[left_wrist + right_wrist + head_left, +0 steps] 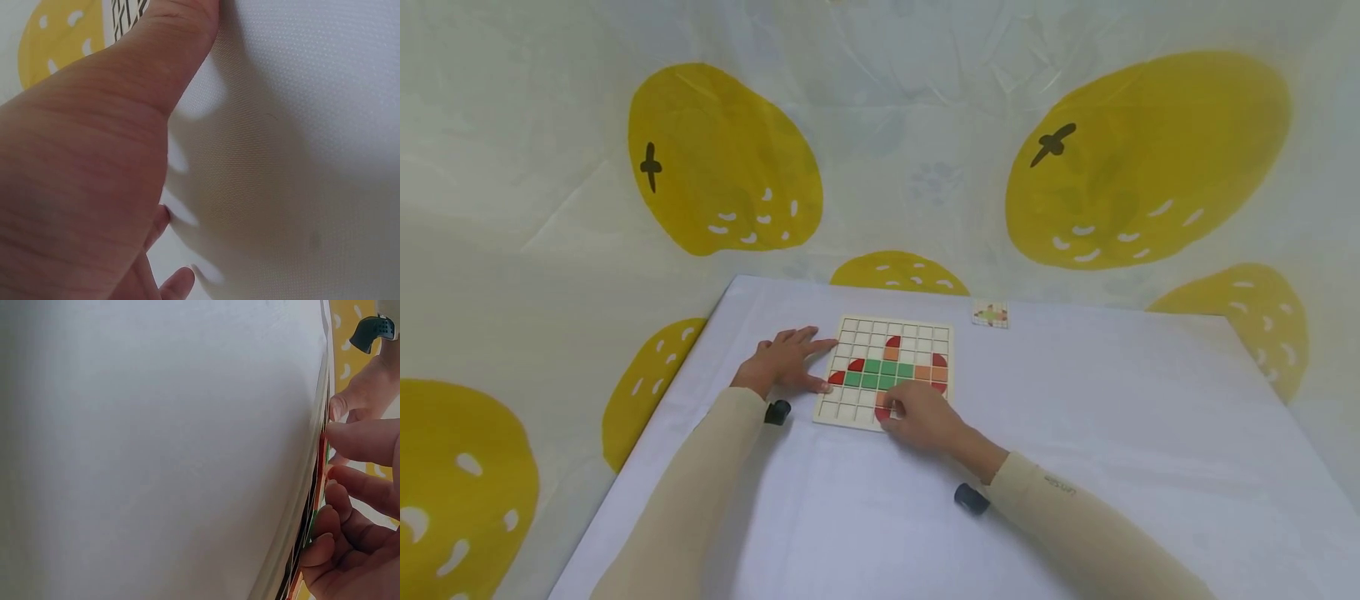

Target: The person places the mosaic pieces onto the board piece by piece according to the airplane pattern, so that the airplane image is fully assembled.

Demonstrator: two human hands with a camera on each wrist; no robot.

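A square white grid board (853, 327) lies on the table, with green, orange and red tiles set in its cells. With thumb and index finger spread, my left hand (786, 360) rests at the board's left edge. My right hand (925, 414) is over the lower right of the board, thumb and index finger pinching a rounded red tile (882, 413) in the lowest rows. An orange tile (881, 398) shows just above that one. In the right wrist view the right hand's fingertips (331, 428) are right at the board's surface; its other fingers are curled.
A small pattern card (991, 314) lies at the table's back edge, beyond the board. White cloth covers the table (1097, 433). Behind it hangs a pale curtain (910, 150) with large yellow fruit prints. Dark wrist devices show under both sleeves.
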